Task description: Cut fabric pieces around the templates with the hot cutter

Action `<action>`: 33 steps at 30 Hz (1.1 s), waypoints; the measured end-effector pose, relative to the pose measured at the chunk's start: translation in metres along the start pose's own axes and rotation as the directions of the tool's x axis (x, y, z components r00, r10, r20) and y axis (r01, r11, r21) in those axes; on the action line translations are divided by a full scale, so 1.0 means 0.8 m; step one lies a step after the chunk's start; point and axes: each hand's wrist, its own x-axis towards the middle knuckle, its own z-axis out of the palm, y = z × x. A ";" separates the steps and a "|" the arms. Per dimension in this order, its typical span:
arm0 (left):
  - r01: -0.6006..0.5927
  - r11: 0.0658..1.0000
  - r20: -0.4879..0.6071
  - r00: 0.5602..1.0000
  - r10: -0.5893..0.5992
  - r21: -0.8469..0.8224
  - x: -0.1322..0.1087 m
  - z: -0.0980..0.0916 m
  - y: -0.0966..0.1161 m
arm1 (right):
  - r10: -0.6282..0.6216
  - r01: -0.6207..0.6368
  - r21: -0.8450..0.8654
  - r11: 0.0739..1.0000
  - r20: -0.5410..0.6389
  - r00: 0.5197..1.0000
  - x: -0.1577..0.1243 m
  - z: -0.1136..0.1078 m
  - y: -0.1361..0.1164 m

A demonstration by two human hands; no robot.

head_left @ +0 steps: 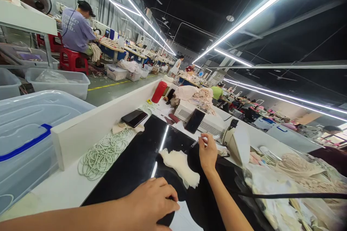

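Pressing cloth (195,202) at lower centre under curled left fingers (165,196), we pinch a pen (195,143) in right fingers (206,140); slack pressure could shift the cloth.

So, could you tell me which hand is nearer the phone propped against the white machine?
Right. The right hand is short of the propped phone; the left hand grips black fabric far back.

One view, worn on the head, close over the near edge of the worktable (63,187). It looks forward along the worktable and only partly down. The left hand (151,202) sits right at the bottom of frame, and the right hand (207,153) is a little farther in. The frame is rolled, so the ceiling light strips (260,7) slant across the top. The wide lens takes in the hall beyond.
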 end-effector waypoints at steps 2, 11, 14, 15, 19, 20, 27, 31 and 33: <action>0.001 1.000 -0.007 1.000 -0.001 -0.003 0.000 0.000 -0.002 | 0.034 -0.034 0.021 0.999 -0.005 0.999 0.005 0.000 0.000; 0.099 0.994 0.020 0.995 -0.098 -0.048 0.001 0.001 0.000 | 0.367 -0.370 0.067 0.927 0.061 0.928 -0.001 0.029 0.019; 0.163 0.982 0.013 0.987 -0.162 -0.092 0.002 0.002 0.002 | 0.410 -0.411 -0.023 0.911 0.148 0.900 -0.007 0.027 0.016; 0.168 0.980 0.009 0.986 -0.168 -0.104 0.002 0.002 0.002 | 0.418 -0.414 -0.058 0.908 0.165 0.893 -0.007 0.023 0.013; 0.142 0.983 0.001 0.990 -0.143 -0.115 0.000 -0.003 0.002 | 0.433 -0.408 -0.158 0.899 0.197 0.879 -0.008 0.003 -0.005; 0.135 0.984 0.005 0.991 -0.135 -0.116 0.000 -0.005 0.002 | 0.433 -0.406 -0.165 0.899 0.195 0.880 -0.011 -0.003 -0.013; 0.118 0.987 0.005 0.993 -0.118 -0.107 0.000 -0.013 0.006 | 0.292 -0.296 -0.036 0.955 0.304 0.907 -0.098 -0.090 -0.105; 0.129 0.986 0.007 0.992 -0.129 -0.109 0.000 -0.014 0.007 | 0.197 -0.224 0.004 0.975 0.465 0.863 -0.153 -0.135 -0.135; 0.129 0.986 0.002 0.992 -0.129 -0.107 0.001 -0.015 0.006 | 0.160 -0.192 0.004 0.981 0.528 0.834 -0.170 -0.140 -0.136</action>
